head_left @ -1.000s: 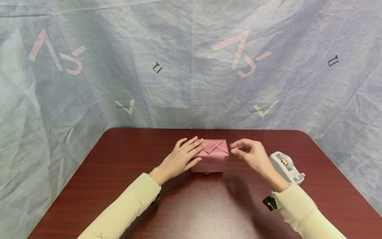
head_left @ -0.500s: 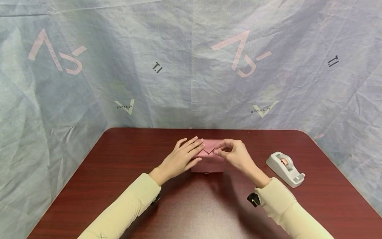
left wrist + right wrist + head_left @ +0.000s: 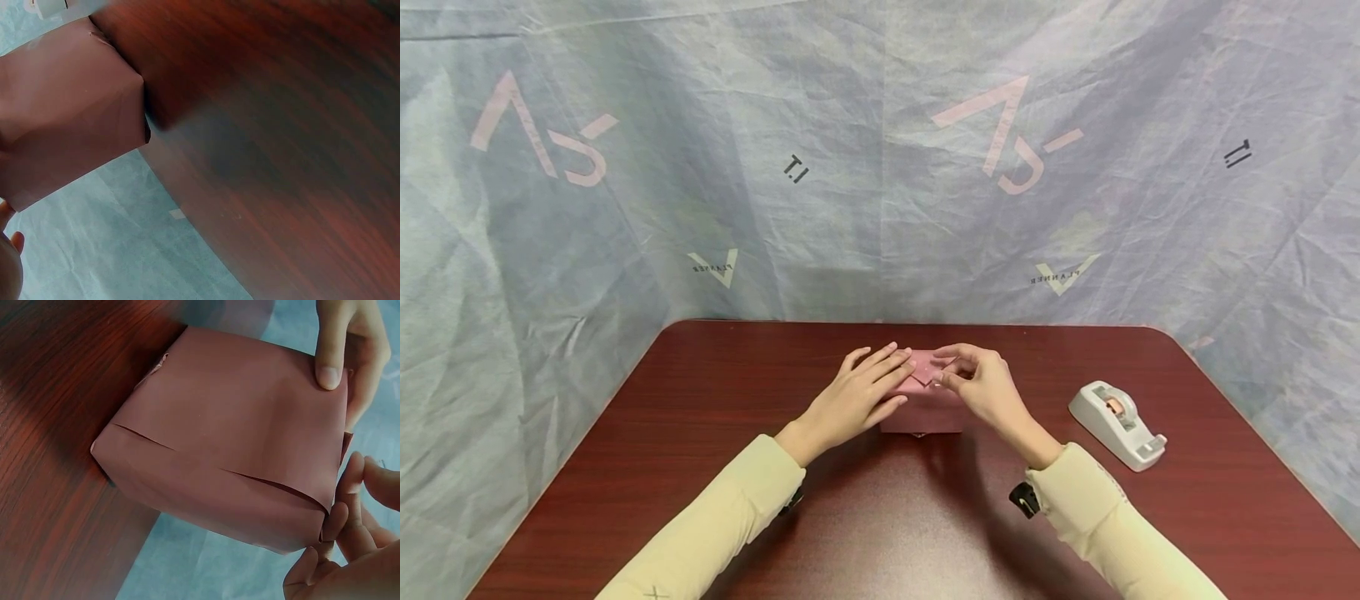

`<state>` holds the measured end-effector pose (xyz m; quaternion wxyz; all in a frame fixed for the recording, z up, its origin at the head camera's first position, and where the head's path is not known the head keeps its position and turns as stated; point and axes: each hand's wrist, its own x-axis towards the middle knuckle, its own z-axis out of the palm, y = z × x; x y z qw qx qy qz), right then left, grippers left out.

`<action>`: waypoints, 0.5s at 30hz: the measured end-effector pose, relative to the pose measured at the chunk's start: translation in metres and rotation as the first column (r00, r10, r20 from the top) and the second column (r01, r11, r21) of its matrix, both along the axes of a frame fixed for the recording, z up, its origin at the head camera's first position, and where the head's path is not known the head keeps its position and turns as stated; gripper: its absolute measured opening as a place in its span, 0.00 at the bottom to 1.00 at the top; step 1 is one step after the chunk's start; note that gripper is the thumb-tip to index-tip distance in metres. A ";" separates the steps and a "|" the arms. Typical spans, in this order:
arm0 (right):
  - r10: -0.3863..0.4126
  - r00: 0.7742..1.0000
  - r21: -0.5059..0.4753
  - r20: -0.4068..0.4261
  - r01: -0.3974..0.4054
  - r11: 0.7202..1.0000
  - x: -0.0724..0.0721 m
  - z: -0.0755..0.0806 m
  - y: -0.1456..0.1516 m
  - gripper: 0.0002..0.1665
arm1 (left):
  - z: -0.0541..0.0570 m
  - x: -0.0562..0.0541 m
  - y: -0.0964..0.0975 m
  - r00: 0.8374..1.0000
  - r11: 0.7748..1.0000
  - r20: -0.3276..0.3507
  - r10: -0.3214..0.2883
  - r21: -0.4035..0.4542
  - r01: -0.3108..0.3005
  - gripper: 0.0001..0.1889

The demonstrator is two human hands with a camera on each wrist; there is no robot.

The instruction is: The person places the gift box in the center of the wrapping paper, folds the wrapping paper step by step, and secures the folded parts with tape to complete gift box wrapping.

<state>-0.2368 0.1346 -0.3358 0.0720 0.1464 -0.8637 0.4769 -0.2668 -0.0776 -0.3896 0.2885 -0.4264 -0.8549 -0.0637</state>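
Note:
A box wrapped in pink paper point(image 3: 928, 410) stands on the table, with a pointed folded flap on its top. My left hand point(image 3: 857, 396) rests over the top left of the box, fingers straight and spread; in the right wrist view its thumb point(image 3: 328, 375) lies against the near face. Above the right part of the flap, my right hand point(image 3: 985, 383) brings thumb and index finger together on a small clear piece of tape point(image 3: 936, 383), seen mostly as a glint. The right wrist view shows the right hand's fingers point(image 3: 356, 540) at the box's top edge.
A white tape dispenser point(image 3: 1120, 425) with a tape roll stands on the dark red wooden table point(image 3: 737, 367), right of the right hand. Grey printed cloth point(image 3: 880, 208) hangs behind the table and along its sides. Both forearms wear pale yellow sleeves point(image 3: 715, 517).
My right hand has moved left from beside the box to over its flap, carrying the tape, and its fingers have shifted slightly there. My left hand and the box have stayed put.

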 end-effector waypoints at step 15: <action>-0.111 0.993 0.063 0.043 0.108 0.992 -0.002 0.003 -0.005 0.11 | -0.001 -0.001 0.000 1.000 1.000 -0.017 0.001 -0.002 -0.001 0.25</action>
